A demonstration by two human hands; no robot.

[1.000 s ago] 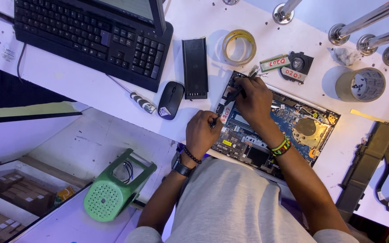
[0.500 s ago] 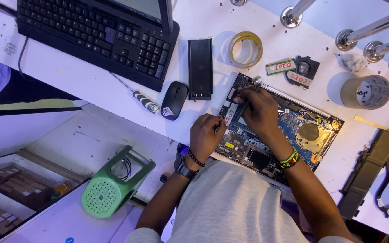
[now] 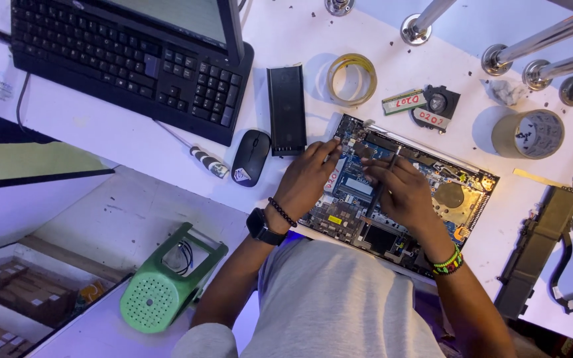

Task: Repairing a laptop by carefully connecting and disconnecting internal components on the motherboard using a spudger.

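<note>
Blue and green boards show inside the open laptop (image 3: pixel 399 192), which lies flat on the white table (image 3: pixel 134 142) just in front of us, with its cover off so we can get at the parts. Our right hand (image 3: pixel 402 192) rests on the middle of the laptop, its fingers curled around a thin dark tool (image 3: pixel 384 182) that points down at the boards. Our left hand (image 3: pixel 310 178) lies on the left edge of the laptop, fingers loosely bent and pressing down, holding nothing, likely to keep it steady.

Just left of the laptop lie a black flat bar (image 3: pixel 286 109) and a black mouse (image 3: pixel 251 156), pushed out of the way. Behind the laptop sit a ring of yellow tape (image 3: pixel 351 79) and a small fan (image 3: pixel 440 105). Far left of the laptop is a black keyboard (image 3: pixel 127 63). Right of the laptop lies a long black battery (image 3: pixel 538 245).
</note>
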